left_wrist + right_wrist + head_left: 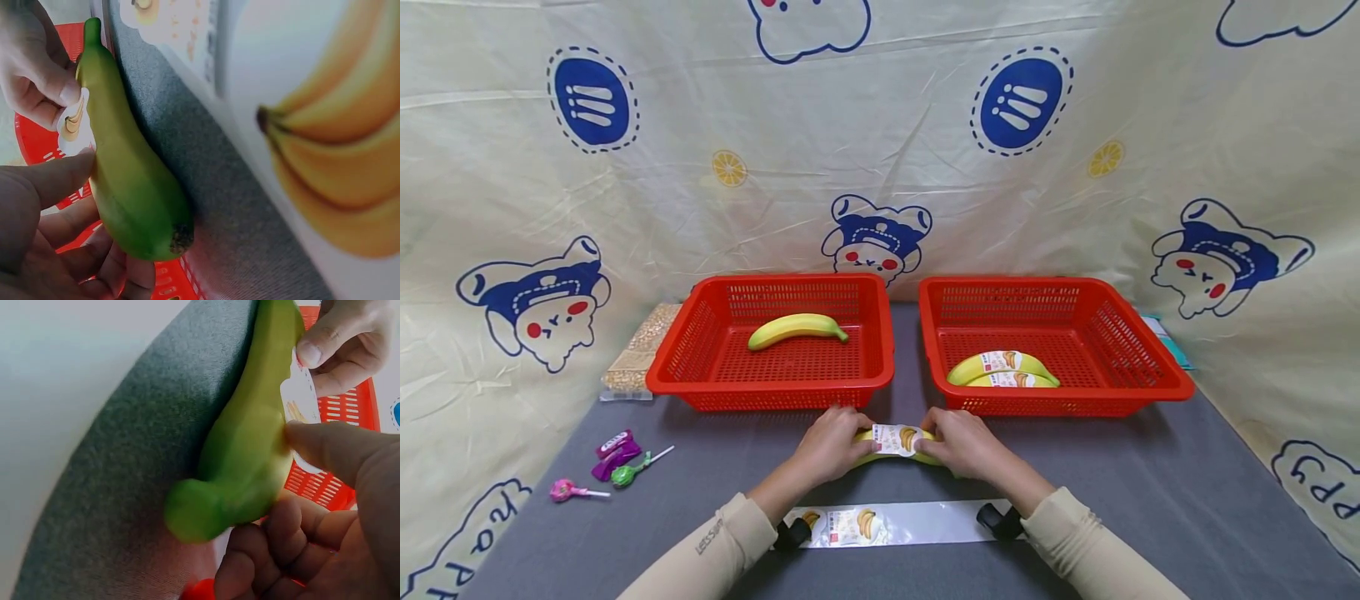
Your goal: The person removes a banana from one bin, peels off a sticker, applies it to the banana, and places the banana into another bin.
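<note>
Head view: left hand and right hand meet over the grey table, fingers curled round a banana held just in front of two red baskets; both thumbs press a label on it. Left basket holds one bare banana; right basket holds two labelled bananas. A sticker strip lies between the forearms; lollipops lie well to the left.

Left wrist view: left thumb touches the label's edge, fingers cupping the banana's blunt end.

Right wrist view: right thumb presses the label, fingers wrapped beneath the stem end.
</note>
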`<state>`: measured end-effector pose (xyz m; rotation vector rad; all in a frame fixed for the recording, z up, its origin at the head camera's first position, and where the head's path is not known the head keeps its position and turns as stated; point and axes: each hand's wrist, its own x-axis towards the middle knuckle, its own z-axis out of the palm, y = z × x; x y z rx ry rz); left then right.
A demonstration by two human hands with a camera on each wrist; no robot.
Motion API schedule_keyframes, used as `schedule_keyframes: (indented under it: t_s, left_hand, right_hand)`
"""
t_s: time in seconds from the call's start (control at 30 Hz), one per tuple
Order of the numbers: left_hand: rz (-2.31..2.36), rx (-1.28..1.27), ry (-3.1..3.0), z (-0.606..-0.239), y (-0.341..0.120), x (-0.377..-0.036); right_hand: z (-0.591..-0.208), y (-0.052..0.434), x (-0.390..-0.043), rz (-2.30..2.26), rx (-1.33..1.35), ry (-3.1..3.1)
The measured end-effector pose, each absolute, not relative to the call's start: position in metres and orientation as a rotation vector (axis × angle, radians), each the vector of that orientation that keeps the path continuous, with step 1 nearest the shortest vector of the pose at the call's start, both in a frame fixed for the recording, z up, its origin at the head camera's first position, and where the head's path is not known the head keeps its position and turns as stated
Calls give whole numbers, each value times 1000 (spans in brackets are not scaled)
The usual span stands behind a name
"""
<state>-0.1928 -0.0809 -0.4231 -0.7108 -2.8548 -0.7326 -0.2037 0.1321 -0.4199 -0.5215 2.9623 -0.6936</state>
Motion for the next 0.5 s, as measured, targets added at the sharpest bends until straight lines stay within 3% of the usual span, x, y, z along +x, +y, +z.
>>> schedule_keyframes:
  t_s: [0.5]
  left_hand:
    - [-676,-671,-2886,-424,-80,-191]
  right_hand:
    - [-427,113,-209,-514,-483,3051]
